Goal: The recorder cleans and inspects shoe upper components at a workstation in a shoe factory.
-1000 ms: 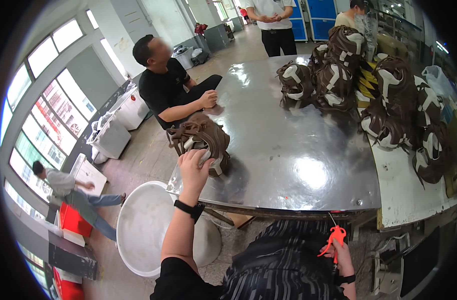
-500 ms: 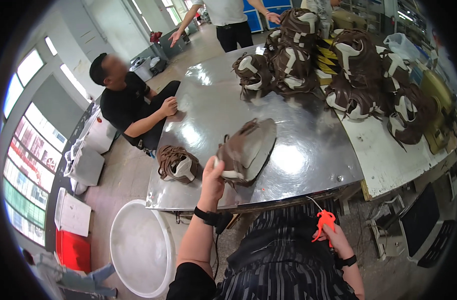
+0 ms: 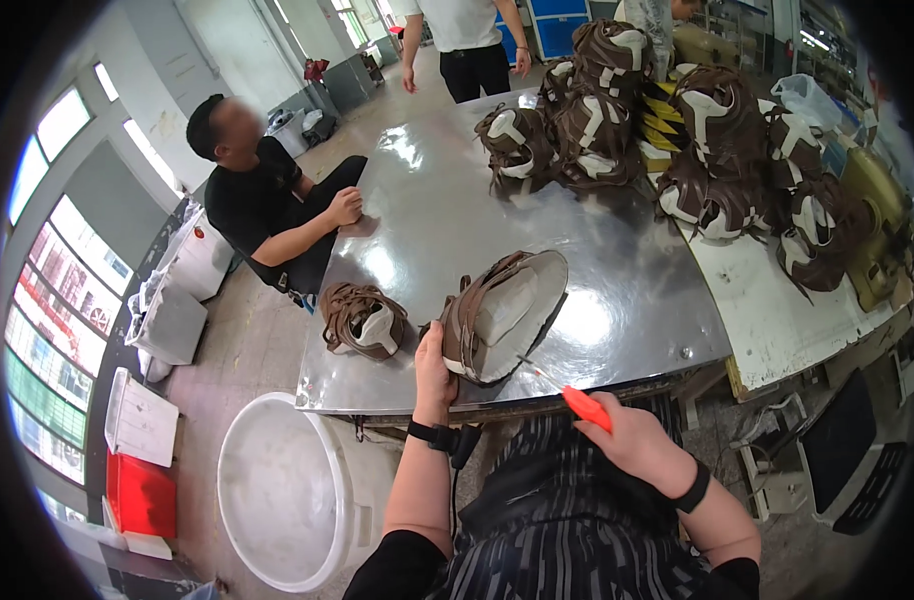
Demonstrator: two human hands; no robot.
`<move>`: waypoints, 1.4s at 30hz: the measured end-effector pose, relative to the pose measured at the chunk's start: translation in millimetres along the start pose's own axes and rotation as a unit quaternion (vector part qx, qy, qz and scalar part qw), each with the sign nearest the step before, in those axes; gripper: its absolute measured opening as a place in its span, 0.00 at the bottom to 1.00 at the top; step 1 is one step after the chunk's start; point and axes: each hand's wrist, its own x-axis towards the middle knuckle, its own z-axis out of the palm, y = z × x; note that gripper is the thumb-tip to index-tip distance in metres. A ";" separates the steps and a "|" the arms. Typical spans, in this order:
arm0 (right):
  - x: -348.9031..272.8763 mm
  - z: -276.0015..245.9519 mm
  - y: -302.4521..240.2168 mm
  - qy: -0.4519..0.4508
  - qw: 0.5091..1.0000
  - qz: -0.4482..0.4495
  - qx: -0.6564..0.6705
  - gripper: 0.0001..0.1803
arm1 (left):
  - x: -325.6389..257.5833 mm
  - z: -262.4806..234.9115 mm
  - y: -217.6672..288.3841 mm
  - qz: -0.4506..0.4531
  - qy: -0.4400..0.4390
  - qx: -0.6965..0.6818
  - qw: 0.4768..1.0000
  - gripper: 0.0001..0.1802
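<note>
left hand (image 3: 435, 376): fingers hidden behind brown shoe upper (image 3: 477, 340) | right hand (image 3: 633, 446): hides grip of orange air gun (image 3: 584, 405) | nozzle tip (image 3: 523, 358): too small to tell if touching | standing person (image 3: 464, 28): head cut off by top edge | rear upper (image 3: 555, 86) in pile: partly hidden | left sleeve (image 3: 402, 570): cut by lower edge

The camera sits on the person's head. It looks down and out to the front, over the worktop (image 3: 427, 225). The person's own arms (image 3: 417, 500) come up from the bottom edge, quite near. A standing person (image 3: 467, 30) is farther off, cut by the top edge. The view is very wide, so the windows (image 3: 52, 340) on the left lean and bend, and the corners go dark.
</note>
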 end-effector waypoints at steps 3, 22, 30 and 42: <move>23.9 9.5 3.9 -0.002 0.998 -0.016 -0.061 0.19 | 3.5 -2.6 2.3 -0.027 -0.002 0.012 1.000 0.18; 87.4 -3.4 16.7 0.096 0.992 0.085 0.009 0.26 | 16.1 -9.6 8.8 -0.127 0.018 0.028 0.991 0.23; -10.3 -6.9 38.1 -0.081 0.929 0.147 0.331 0.18 | 9.5 3.7 31.1 0.009 -0.129 0.097 0.987 0.20; -65.7 11.7 87.4 -0.035 0.906 0.204 0.370 0.20 | 60.2 52.5 22.4 0.353 -0.157 0.426 0.818 0.12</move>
